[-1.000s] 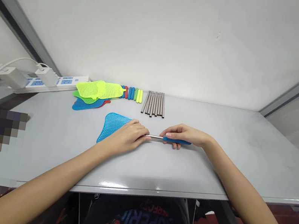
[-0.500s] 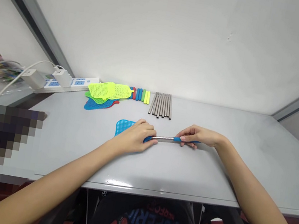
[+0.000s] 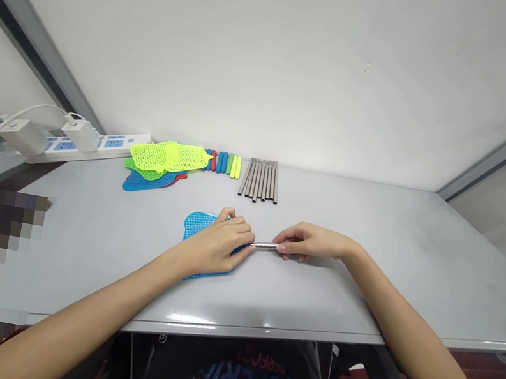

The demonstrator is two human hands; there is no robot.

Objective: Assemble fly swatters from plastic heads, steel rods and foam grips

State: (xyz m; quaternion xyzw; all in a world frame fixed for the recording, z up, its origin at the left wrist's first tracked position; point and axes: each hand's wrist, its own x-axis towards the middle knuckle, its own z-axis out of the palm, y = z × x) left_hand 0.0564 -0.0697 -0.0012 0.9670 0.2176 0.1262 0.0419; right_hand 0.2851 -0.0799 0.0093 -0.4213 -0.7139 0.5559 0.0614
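Rod (image 3: 265,246) in right hand (image 3: 306,240), mesh (image 3: 197,222) in left (image 3: 219,243)

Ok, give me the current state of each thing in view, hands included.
Blue perforated plastic paddle: held, partly covered.
Left hand: closed on that paddle.
Slim silver metal rod: between the hands; its joint unclear.
Right hand: pinching that rod.
Row of silver metal rods: lying side by side.
Coloured rounded sticks: lined up.
Yellow perforated plastic paddles: overlapping, stacked.
White plastic power strip: plugged into; power unclear.
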